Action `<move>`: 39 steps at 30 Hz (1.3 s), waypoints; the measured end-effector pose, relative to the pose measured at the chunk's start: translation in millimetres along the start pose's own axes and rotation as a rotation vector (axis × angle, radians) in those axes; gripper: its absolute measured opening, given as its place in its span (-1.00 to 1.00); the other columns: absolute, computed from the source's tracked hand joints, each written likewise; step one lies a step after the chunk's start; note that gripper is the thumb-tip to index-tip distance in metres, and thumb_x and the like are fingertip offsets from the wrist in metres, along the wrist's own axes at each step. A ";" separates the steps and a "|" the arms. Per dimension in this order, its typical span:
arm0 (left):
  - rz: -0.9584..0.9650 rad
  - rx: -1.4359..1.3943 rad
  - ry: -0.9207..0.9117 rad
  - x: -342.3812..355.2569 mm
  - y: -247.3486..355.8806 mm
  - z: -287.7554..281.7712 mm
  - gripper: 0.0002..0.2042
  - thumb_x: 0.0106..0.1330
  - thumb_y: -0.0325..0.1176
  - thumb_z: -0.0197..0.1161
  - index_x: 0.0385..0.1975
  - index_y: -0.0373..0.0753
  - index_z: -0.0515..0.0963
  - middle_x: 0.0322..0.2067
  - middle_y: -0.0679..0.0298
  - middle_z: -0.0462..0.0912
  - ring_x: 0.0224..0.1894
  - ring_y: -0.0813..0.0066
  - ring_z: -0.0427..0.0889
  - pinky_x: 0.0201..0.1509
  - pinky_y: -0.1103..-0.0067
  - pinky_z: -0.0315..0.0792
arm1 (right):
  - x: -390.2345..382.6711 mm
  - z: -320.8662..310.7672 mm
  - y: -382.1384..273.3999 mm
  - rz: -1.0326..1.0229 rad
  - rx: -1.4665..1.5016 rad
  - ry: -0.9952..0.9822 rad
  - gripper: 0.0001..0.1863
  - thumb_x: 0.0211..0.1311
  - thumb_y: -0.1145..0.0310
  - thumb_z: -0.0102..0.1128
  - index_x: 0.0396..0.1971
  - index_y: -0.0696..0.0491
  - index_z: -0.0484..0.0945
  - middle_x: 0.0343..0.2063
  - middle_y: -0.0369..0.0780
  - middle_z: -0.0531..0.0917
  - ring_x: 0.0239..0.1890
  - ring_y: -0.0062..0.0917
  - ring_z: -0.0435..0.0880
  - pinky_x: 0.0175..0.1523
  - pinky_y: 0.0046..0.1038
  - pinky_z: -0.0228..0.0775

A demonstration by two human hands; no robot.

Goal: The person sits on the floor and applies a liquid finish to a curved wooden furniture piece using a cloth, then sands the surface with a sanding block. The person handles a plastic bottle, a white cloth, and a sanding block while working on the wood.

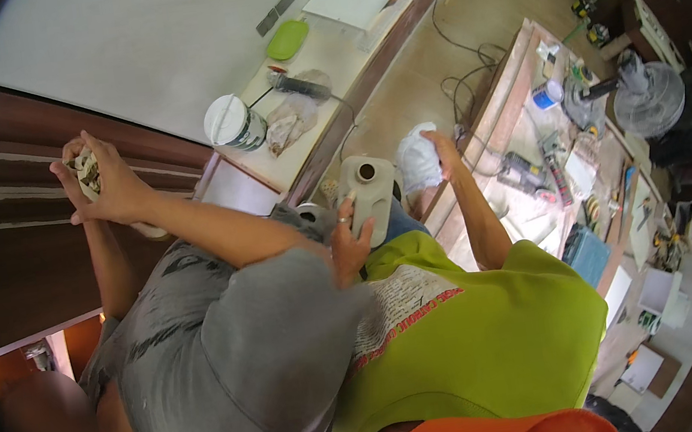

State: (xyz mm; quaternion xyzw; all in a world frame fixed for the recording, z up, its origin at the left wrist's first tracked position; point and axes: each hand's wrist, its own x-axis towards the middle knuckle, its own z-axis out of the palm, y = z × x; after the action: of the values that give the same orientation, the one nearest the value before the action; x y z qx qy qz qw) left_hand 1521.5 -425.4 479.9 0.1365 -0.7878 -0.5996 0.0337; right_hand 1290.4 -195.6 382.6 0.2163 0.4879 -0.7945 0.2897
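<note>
My left hand grips a beige plastic jug by its near left side, and a dark round opening shows on top. A white wadded cloth is held in my right hand, a little to the right of the jug. Most of my left arm is hidden behind a co-worker in a grey shirt. Farther left, the co-worker's hands hold a crumpled, stained pale cloth close to the brown slatted panel.
On the pale counter stand a white bucket, a corded grinder and a green plastic box. To my right, a workbench carries power tools and a blue case. Beyond it stands a fan. Cables cross the floor.
</note>
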 end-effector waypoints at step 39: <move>0.191 0.687 -0.363 743.9 219.9 326.4 -0.31 0.22 -0.13 0.42 0.36 -0.14 0.38 -0.04 -0.04 0.71 -0.05 -0.10 0.70 0.06 0.23 0.56 | 394.6 -121.5 -521.6 -0.656 -0.614 0.085 -0.67 0.40 0.33 0.25 0.04 0.19 0.65 -0.24 -0.13 0.78 -0.28 -0.52 0.72 -0.13 -0.46 0.54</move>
State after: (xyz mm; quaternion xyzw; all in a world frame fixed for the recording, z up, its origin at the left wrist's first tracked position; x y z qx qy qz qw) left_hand 697.9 -256.4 516.4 -0.0424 -0.9447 -0.3100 -0.0979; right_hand 656.1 1.1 422.2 -0.0132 0.7552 -0.6533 0.0528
